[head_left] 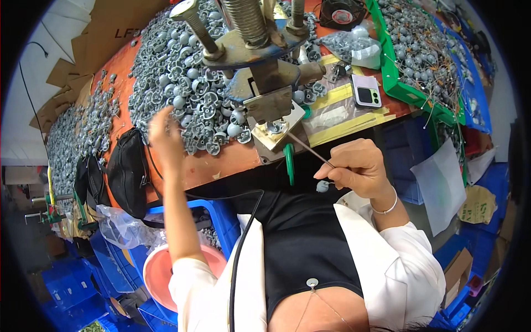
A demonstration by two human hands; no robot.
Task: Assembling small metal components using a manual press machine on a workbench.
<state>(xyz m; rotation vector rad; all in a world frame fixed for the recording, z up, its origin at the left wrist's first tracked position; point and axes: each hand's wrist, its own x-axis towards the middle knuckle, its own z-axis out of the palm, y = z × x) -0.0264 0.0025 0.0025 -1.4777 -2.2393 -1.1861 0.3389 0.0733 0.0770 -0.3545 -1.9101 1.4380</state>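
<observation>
My right hand point(358, 167) is closed in a pinch around a thin metal rod point(312, 150), whose far tip reaches a pale block point(271, 134) under the press. Just below those fingers hangs a small round grey part point(322, 187); whether the same hand holds it I cannot tell. My left hand point(166, 135) is raised at the edge of a big heap of grey plastic parts point(204, 113), its fingers smeared by motion. Between my hands stands a metal screw press point(265, 83), its head low over the block. A green handle point(289, 164) sticks out beneath it.
A green tray point(394, 83) of grey parts with thin wires stands at the right. Near it lie a phone point(367, 91) and a bag of parts point(351, 47). At left are a black bag point(126, 172), a blue crate point(221, 213) and a pink basin point(157, 276).
</observation>
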